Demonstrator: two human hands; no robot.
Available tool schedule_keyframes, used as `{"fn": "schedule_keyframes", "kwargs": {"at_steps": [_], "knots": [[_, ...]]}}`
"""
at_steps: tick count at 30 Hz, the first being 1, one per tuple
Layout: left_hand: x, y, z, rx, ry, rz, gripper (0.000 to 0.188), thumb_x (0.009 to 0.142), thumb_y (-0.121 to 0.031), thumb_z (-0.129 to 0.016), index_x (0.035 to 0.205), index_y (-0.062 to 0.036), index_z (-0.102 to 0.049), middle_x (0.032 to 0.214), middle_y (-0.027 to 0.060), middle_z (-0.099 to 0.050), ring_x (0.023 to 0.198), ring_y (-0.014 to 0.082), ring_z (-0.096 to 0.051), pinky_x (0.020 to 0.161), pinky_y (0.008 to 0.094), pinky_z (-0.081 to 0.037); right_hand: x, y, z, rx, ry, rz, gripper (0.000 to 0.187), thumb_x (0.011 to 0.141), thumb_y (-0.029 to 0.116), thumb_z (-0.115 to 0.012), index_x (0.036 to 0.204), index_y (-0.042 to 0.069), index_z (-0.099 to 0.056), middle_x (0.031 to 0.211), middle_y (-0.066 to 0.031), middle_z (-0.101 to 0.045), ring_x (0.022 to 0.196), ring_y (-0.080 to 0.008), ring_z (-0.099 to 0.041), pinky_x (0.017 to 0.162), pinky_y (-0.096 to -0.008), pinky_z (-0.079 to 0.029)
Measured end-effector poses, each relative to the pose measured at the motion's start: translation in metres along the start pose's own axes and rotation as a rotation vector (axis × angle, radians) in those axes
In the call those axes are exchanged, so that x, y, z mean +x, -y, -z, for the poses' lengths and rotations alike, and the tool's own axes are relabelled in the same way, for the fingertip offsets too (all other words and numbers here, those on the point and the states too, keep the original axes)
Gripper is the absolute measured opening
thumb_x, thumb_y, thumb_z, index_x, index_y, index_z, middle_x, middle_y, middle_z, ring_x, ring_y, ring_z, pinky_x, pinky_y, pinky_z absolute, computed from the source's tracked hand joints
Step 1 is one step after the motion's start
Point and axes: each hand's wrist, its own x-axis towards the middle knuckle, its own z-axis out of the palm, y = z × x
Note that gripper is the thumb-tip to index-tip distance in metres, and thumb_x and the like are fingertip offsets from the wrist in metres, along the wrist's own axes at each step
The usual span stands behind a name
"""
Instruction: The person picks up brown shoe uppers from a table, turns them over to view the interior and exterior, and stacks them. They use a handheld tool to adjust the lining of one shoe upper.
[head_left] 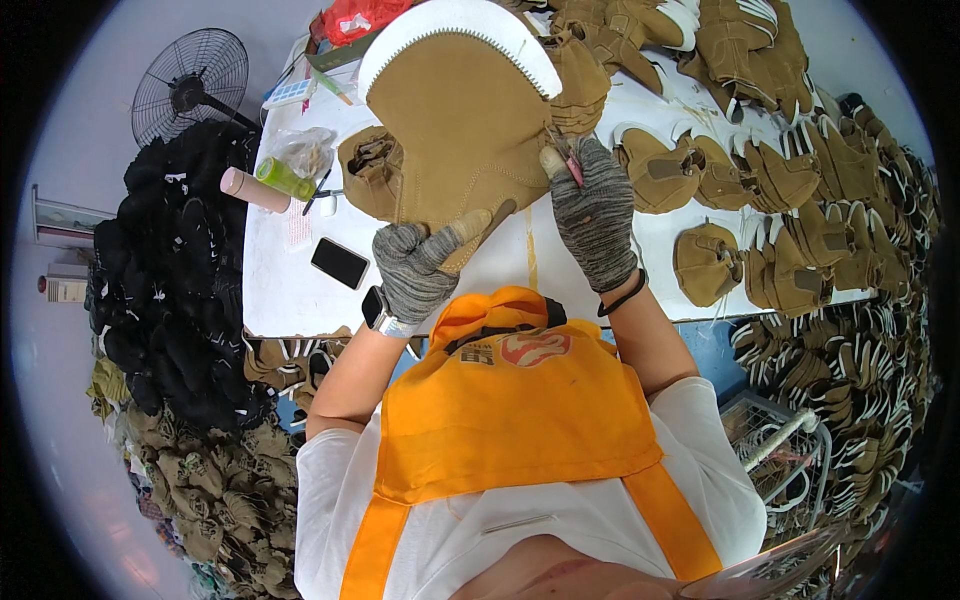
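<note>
A large brown shoe upper [460, 110] with a white, zigzag-stitched band along its far edge is held up over the white table. My left hand [415, 268], in a grey knit glove with tan fingertips, is closed on the near end of the upper. In my right hand [592, 205], gloved the same way, is a small pair of thread snips [574, 168] with pinkish-red on the handle. The snips lie at the right edge of the upper; their blade tips are hard to make out. A brown upper [372, 172] sits beside it on the left.
On the white table [290, 270] lie a phone [340, 263], a pink bottle [254, 189] and a green container [285, 179]. More brown uppers [655, 170] stand in rows at right. Black pieces [180, 270] are piled past the left edge, near a fan [190, 92].
</note>
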Motion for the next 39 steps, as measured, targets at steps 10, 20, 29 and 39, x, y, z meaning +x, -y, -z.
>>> {"fn": "schedule_keyframes", "kwargs": {"at_steps": [10,20,29,39], "knots": [[-0.022,0.021,-0.011,0.15,-0.131,0.088,0.04,0.064,-0.004,-0.073,0.101,-0.0192,-0.07,0.068,0.002,-0.062,0.057,0.0195,-0.055,0.058,0.0289,-0.045,-0.008,-0.011,0.016,0.24,0.069,-0.246,0.023,0.093,0.022,-0.058,0.091,-0.001,-0.057,0.074,-0.0119,-0.056,0.066,-0.0246,-0.051,0.065,-0.0335,-0.045],[-0.001,0.016,0.007,0.09,-0.039,-0.037,0.046,0.059,-0.015,-0.08,0.103,-0.024,-0.072,0.057,-0.0023,-0.052,0.046,0.0146,-0.049,0.045,0.0262,-0.04,0.009,0.001,0.044,0.231,0.303,0.006,0.025,0.091,0.025,-0.059,0.099,0.002,-0.06,0.086,-0.0162,-0.061,0.079,-0.0343,-0.06,0.07,-0.0378,-0.05],[0.004,0.016,0.005,0.104,-0.067,-0.091,0.047,0.057,-0.018,-0.082,0.102,-0.0248,-0.073,0.053,-0.0026,-0.046,0.044,0.0139,-0.046,0.044,0.0262,-0.036,0.004,0.004,0.04,0.121,0.223,0.0,0.018,0.09,0.022,-0.059,0.097,0.005,-0.063,0.086,-0.0131,-0.061,0.079,-0.0317,-0.061,0.068,-0.0379,-0.049],[-0.002,0.014,0.006,0.135,0.028,-0.014,0.042,0.063,-0.011,-0.075,0.103,-0.023,-0.072,0.073,0.0003,-0.066,0.054,0.0164,-0.055,0.05,0.0292,-0.039,0.009,0.002,0.045,0.19,0.31,-0.182,0.021,0.093,0.023,-0.057,0.096,0.002,-0.062,0.09,-0.0141,-0.062,0.081,-0.027,-0.06,0.072,-0.0331,-0.049]]}}
